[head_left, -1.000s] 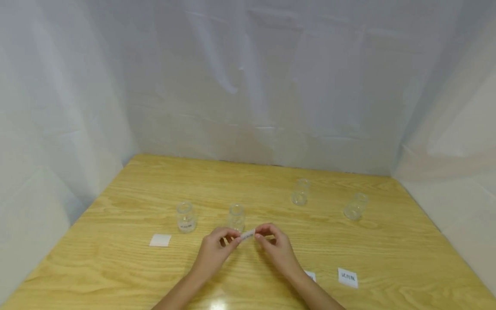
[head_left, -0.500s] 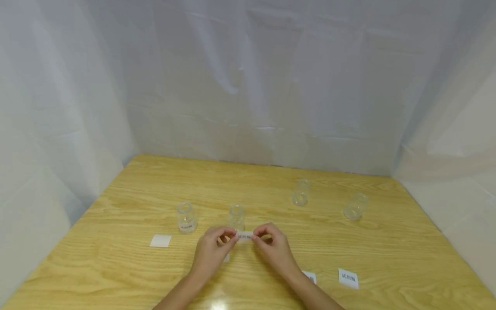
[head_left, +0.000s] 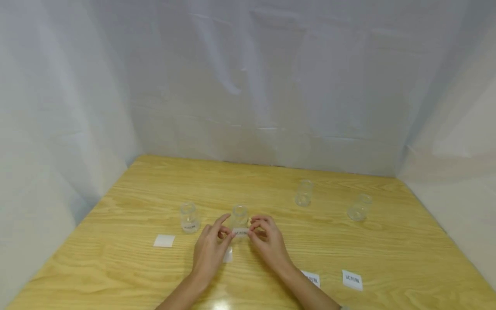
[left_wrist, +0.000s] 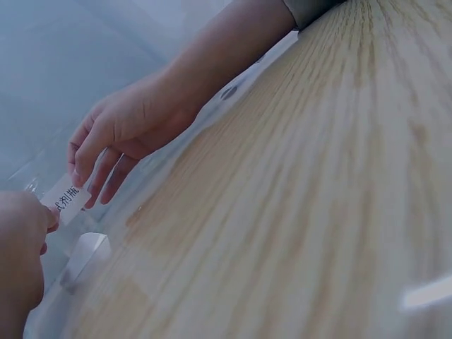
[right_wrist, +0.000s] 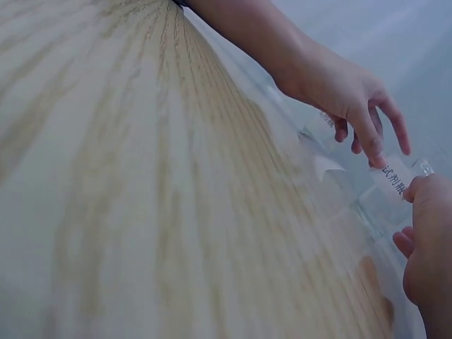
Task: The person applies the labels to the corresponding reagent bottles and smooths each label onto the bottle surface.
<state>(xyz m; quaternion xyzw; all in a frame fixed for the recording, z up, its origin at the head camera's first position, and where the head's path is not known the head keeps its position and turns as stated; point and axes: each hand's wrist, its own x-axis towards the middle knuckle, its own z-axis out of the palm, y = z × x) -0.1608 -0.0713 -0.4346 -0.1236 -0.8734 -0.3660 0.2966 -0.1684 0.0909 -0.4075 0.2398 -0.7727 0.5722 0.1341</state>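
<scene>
Both hands hold a small white printed label point(head_left: 240, 232) by its ends. My left hand point(head_left: 224, 233) pinches the left end and my right hand point(head_left: 253, 230) pinches the right end. The label lies against the front of a clear glass vial point(head_left: 239, 214) standing on the wooden table point(head_left: 248, 185). In the left wrist view the label point(left_wrist: 65, 201) shows black characters between the two hands' fingertips. The right wrist view has the label point(right_wrist: 394, 178) at the vial's wall. A white scrap of backing paper point(head_left: 227, 255) lies on the table under the hands.
A vial with a label on it point(head_left: 189, 217) stands to the left, with a white paper square point(head_left: 164, 240) in front of it. Two bare vials point(head_left: 303, 193) point(head_left: 359, 207) stand at the right. Two printed labels point(head_left: 311, 278) point(head_left: 352, 280) lie near the front right. White cloth walls surround the table.
Both hands moved forward and lowered the label from mid-air onto the vial's front. The backing scrap, absent a second ago, now lies on the table below the hands.
</scene>
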